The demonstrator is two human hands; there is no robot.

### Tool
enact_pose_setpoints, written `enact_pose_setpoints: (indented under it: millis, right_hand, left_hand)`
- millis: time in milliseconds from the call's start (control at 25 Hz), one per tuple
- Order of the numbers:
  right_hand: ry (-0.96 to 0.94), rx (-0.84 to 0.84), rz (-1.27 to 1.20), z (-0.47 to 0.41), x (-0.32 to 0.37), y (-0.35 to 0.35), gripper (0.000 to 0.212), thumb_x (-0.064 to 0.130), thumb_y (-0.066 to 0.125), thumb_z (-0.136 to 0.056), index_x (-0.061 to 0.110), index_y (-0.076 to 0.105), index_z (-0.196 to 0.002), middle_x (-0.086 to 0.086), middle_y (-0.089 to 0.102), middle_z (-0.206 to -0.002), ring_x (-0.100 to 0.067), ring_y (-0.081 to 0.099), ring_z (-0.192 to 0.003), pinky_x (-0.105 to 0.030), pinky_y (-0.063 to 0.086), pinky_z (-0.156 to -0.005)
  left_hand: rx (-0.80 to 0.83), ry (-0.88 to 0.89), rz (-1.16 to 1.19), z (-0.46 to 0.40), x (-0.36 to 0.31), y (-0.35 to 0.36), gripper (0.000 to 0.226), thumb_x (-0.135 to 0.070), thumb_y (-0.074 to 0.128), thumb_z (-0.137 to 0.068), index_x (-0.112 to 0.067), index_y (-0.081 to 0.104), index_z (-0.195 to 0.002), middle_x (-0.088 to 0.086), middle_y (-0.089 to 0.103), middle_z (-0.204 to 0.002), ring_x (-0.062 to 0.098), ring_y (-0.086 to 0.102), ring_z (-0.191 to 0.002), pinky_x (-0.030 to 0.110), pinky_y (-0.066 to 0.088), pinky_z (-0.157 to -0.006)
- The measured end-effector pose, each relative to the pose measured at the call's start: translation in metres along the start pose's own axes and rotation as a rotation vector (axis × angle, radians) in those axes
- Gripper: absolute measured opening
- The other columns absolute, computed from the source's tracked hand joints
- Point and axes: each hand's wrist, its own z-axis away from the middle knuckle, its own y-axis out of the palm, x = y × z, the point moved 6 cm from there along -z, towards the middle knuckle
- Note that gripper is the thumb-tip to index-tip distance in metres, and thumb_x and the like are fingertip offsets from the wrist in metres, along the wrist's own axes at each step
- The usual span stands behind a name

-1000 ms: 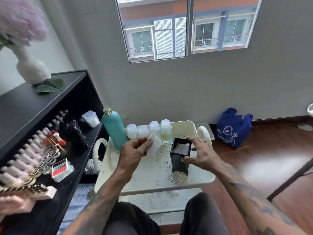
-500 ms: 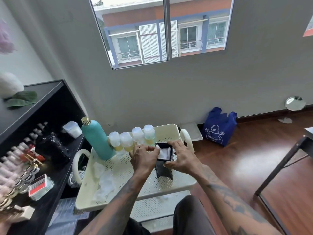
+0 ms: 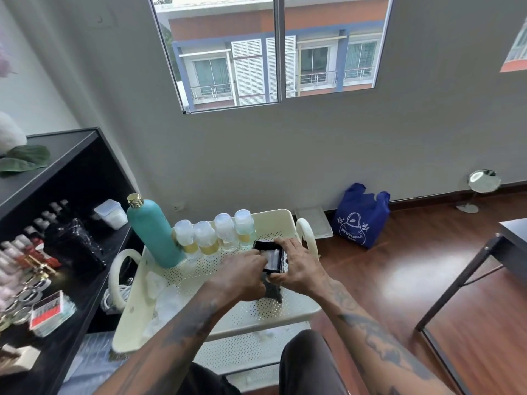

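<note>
The black box [image 3: 261, 246] stands upright in the lower centre of the frame, on the right part of a cream perforated cart tray [image 3: 199, 276]. A white pad [image 3: 273, 258] shows in its open top.

Your right hand [image 3: 296, 266] grips the box from the right, fingers curled over the far edge. Your left hand [image 3: 242, 276] is bent over the box's left edge with its fingertips at the pad. It cannot be told whether it pinches the pad or only presses it.

Just behind the box stand four small capped bottles [image 3: 214, 235], and left of them a tall teal bottle [image 3: 154, 232]. Loose white pads [image 3: 168, 302] lie lower left on the tray.

The box looks tall and narrow, so an off-centre push could tip it into the bottles. A pad left sticking up could also snag on your fingers and pull out.
</note>
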Motion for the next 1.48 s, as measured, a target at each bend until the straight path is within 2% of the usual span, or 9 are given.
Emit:
enact_pose_setpoints:
  millis: [120, 280, 400, 480, 640, 880, 1040, 1200, 1480]
  right_hand:
    - [0.007, 0.008, 0.013, 0.001, 0.001, 0.001, 0.085, 0.035, 0.075, -0.075, 0.020, 0.031, -0.146, 0.001, 0.040, -0.142, -0.018, 0.046, -0.127, -0.030, 0.036, -0.109]
    - [0.009, 0.008, 0.030, 0.000, 0.000, -0.001, 0.083, 0.033, 0.075, -0.076, 0.020, 0.031, -0.145, 0.000, 0.040, -0.143, -0.019, 0.046, -0.127, -0.030, 0.035, -0.109]
    - [0.019, 0.027, 0.026, 0.001, 0.002, 0.000, 0.084, 0.034, 0.075, -0.077, 0.022, 0.030, -0.146, 0.001, 0.039, -0.145, -0.018, 0.047, -0.126, -0.030, 0.037, -0.107]
    - [0.024, 0.038, 0.017, 0.002, 0.003, 0.000, 0.085, 0.036, 0.076, -0.077, 0.022, 0.029, -0.147, 0.002, 0.038, -0.145, -0.018, 0.050, -0.122, -0.031, 0.040, -0.105]
    - [0.048, 0.061, 0.026, 0.002, 0.006, 0.001, 0.087, 0.037, 0.076, -0.078, 0.023, 0.027, -0.148, 0.003, 0.035, -0.148, -0.018, 0.051, -0.122, -0.035, 0.042, -0.106]
    - [0.086, 0.098, 0.163, 0.001, 0.015, -0.001, 0.090, 0.040, 0.074, -0.080, 0.024, 0.021, -0.150, 0.004, 0.029, -0.155, -0.019, 0.045, -0.131, -0.036, 0.038, -0.109]
    - [0.128, 0.114, 0.433, 0.002, 0.029, -0.008, 0.102, 0.058, 0.067, -0.078, 0.025, 0.007, -0.154, 0.003, 0.010, -0.162, -0.021, 0.021, -0.146, -0.040, 0.026, -0.115]
    - [-0.197, -0.117, 0.481, -0.013, 0.111, 0.006, 0.064, 0.048, 0.061, -0.085, 0.031, 0.039, -0.143, 0.002, 0.043, -0.146, -0.020, 0.045, -0.126, -0.037, 0.037, -0.105]
    - [-0.321, 0.299, 0.325, -0.098, 0.202, 0.159, 0.028, 0.022, 0.059, -0.090, 0.020, 0.067, -0.116, -0.004, 0.064, -0.122, -0.021, 0.062, -0.103, -0.039, 0.054, -0.091]
  left_hand:
    - [0.238, -0.115, 0.108, -0.012, 0.002, 0.020, 0.039, -0.020, 0.058, -0.083, -0.016, 0.061, -0.122, 0.003, 0.069, -0.101, 0.017, 0.066, -0.076, 0.022, 0.049, -0.054]
    - [0.373, -0.185, 0.204, -0.019, 0.006, 0.022, 0.042, -0.015, 0.051, -0.083, -0.014, 0.060, -0.124, 0.001, 0.068, -0.087, 0.013, 0.066, -0.061, 0.018, 0.046, -0.044]
    - [0.303, -0.110, 0.168, -0.013, 0.005, 0.015, 0.047, -0.015, 0.054, -0.084, -0.017, 0.056, -0.131, 0.004, 0.070, -0.103, 0.019, 0.069, -0.079, 0.025, 0.052, -0.058]
    - [0.059, -0.001, 0.259, 0.002, 0.011, -0.002, 0.049, -0.016, 0.057, -0.084, -0.022, 0.057, -0.133, -0.001, 0.066, -0.120, 0.019, 0.064, -0.097, 0.031, 0.054, -0.078]
    - [-0.430, -0.132, 0.442, 0.062, 0.094, -0.016, 0.039, -0.012, 0.053, -0.083, -0.028, 0.070, -0.114, -0.013, 0.065, -0.117, 0.004, 0.064, -0.085, 0.029, 0.053, -0.086]
    - [0.059, -0.584, 0.352, 0.112, 0.183, 0.088, 0.040, -0.033, 0.067, -0.083, -0.015, 0.064, -0.118, 0.003, 0.056, -0.129, 0.018, 0.058, -0.113, 0.030, 0.046, -0.094]
    - [-0.144, -0.671, 0.492, 0.116, 0.193, 0.109, 0.039, -0.021, 0.073, -0.082, -0.011, 0.067, -0.119, 0.007, 0.053, -0.125, 0.021, 0.058, -0.108, 0.031, 0.052, -0.092]
    - [-0.227, -0.661, 0.556, 0.113, 0.198, 0.117, 0.027, -0.013, 0.070, -0.084, -0.016, 0.071, -0.111, 0.004, 0.056, -0.123, 0.018, 0.059, -0.110, 0.032, 0.053, -0.093]
    - [-0.303, -0.675, 0.650, 0.112, 0.204, 0.127, 0.017, -0.014, 0.065, -0.083, -0.021, 0.073, -0.096, -0.001, 0.057, -0.120, 0.017, 0.059, -0.110, 0.030, 0.053, -0.090]
